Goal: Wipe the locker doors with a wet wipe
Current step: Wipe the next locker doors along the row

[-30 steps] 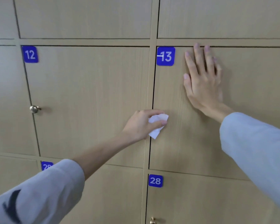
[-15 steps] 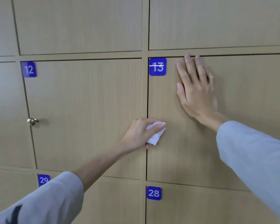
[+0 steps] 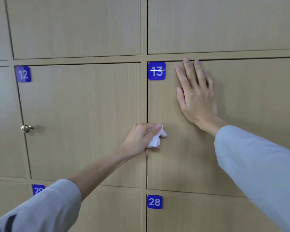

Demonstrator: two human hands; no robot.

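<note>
A light wooden locker door (image 3: pixel 182 168) with a blue label 13 (image 3: pixel 156 71) fills the middle right. My left hand (image 3: pixel 140 139) grips a crumpled white wet wipe (image 3: pixel 155 140) and holds it against this door's left edge, at about mid height. My right hand (image 3: pixel 195 92) lies flat on the same door near its top, fingers straight and pointing up, just right of the label.
Door 12 (image 3: pixel 82 123) is to the left, with a round brass knob (image 3: pixel 25 128) at its left edge. Doors 28 (image 3: pixel 154 201) and 29 (image 3: pixel 38 189) are below, and more doors run above. All doors look closed.
The view has tilted up, so the doors sit lower in the frame. My left hand has bunched the wipe tighter at the door's edge. My right hand stays flat in the same spot.
</note>
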